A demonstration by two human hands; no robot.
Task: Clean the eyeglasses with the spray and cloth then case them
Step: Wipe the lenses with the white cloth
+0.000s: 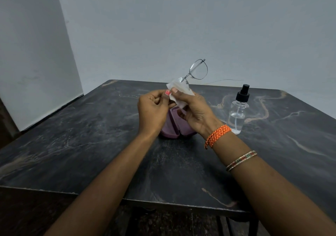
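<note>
My left hand (154, 106), fingers curled, pinches the lower edge of the thin-rimmed silver metal eyeglasses (195, 73); my right hand (194, 112) presses the small white cleaning cloth (179, 95) around the lower lens, thumb on top. The eyeglasses are held in the air above the open mauve hard case (172, 126), long axis running from 7 to 1 o'clock, free lens uppermost. To wipe well, I judge: rub gently in small circles, support the frame near the bridge, avoid twisting it. The clear spray bottle with black pump (238, 108) stands at 3 o'clock on the dark marble-patterned table (72, 135)
</note>
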